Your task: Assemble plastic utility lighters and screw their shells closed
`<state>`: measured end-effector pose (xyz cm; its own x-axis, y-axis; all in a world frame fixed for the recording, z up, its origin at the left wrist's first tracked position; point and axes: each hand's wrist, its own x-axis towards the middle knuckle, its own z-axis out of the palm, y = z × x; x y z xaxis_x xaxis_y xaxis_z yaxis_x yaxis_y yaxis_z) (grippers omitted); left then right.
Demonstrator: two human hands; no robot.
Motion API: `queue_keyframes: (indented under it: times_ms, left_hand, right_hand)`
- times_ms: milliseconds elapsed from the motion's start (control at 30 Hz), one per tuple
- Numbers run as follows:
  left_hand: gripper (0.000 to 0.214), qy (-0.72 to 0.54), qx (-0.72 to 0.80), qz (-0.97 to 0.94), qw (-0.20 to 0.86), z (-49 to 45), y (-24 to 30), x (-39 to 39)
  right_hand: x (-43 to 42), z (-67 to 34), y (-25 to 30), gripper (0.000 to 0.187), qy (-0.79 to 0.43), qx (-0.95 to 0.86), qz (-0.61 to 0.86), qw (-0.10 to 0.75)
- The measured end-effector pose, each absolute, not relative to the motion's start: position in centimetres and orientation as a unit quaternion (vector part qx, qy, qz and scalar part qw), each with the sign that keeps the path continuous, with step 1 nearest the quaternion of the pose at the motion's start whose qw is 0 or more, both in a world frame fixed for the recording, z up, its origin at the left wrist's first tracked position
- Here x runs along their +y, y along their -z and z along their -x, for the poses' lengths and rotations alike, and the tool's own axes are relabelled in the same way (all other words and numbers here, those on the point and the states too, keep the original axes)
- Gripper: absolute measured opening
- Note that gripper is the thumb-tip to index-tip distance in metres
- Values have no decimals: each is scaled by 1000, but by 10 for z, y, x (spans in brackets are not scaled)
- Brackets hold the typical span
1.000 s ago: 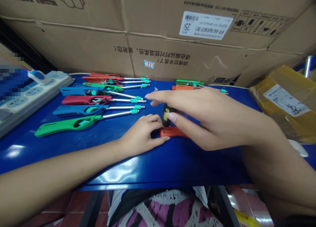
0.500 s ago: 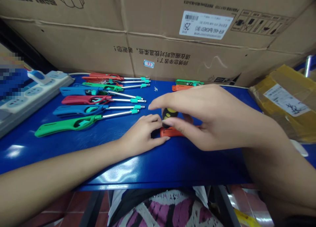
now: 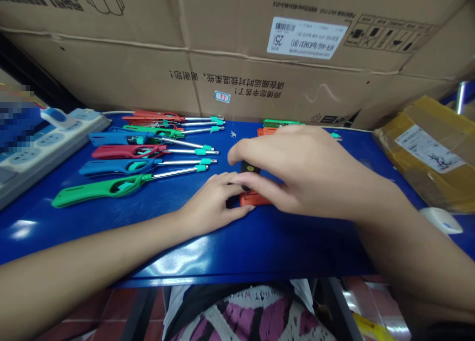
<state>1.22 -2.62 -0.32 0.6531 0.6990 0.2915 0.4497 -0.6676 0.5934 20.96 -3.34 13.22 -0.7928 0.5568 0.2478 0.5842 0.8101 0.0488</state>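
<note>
the right hand (image 3: 304, 168) has its thumb and arched forefinger closed around the dark handle of a screwdriver (image 3: 250, 168), marked in yellow; its other fingers are hidden. the tool stands about upright over the left end of an orange handle (image 3: 254, 199), which lies on the blue table (image 3: 297, 247) in front of the person. the left hand (image 3: 215, 197) pins that end, thumb on the near edge and fingers bent on the far side, a gap between them. to the left, long-nosed lighters (image 3: 107, 188) lie in a row from near to far, turquoise pieces on their metal tubes. across the far side stands a cardboard box (image 3: 129, 69), its print upside down: chinese lines reading 师傅您辛苦了! and 请在搬运时对我温柔些,谢谢您! a white label (image 3: 306, 38) on it shows a large 25 and a code that seems to start with kfr; its finest print is too small to read. below, a small blue-edged sticker (image 3: 222, 97) bears a red number, perhaps 33. at right sits a yellow-taped carton (image 3: 426, 153), its label's writing illegible.
</note>
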Motion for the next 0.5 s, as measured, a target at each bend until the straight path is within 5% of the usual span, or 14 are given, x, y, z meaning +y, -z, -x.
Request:
queue_keyframes:
  times_ms: [133, 367, 500]
  left_hand:
    - [24, -257, 324, -880, 235, -12, 3, -25]
    - [18, -256, 321, -885, 221, -12, 4, -25]
    - [18, -253, 352, -879, 201, -14, 0, -29]
  right_hand:
    - [-33, -206, -131, 41, 119, -911, 380, 109]
    - [-36, -219, -141, 26, 10, -946, 310, 100]
    - [-32, -215, -134, 38, 40, -941, 307, 137]
